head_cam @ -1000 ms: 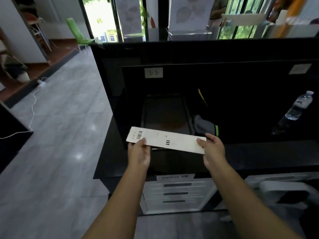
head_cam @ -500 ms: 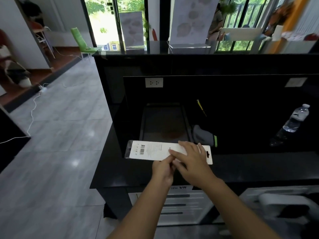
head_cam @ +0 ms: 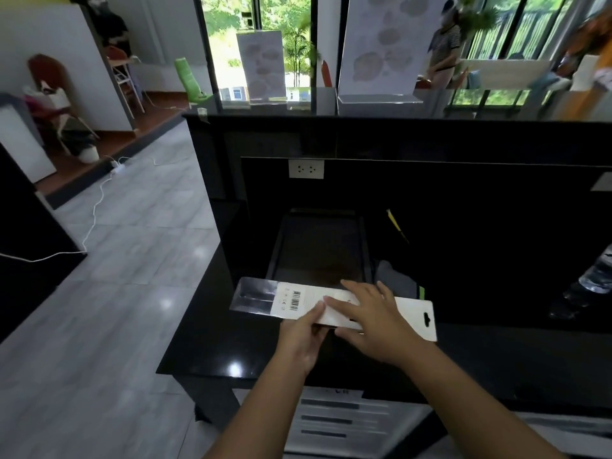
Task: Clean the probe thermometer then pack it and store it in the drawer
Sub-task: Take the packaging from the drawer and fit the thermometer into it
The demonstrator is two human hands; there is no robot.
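At lower centre of the frame, the left hand [head_cam: 303, 336] pinches the near edge of the thermometer pack [head_cam: 334, 308] while the right hand [head_cam: 376, 321] lies flat and open on it, atop the black bench [head_cam: 212, 342]; the light, slippery, flexible card likely handles best gripped mid-length.

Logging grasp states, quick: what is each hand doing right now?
Left hand: shut on the package, pinching its near edge.
Right hand: open, fingers flat on top of the package.
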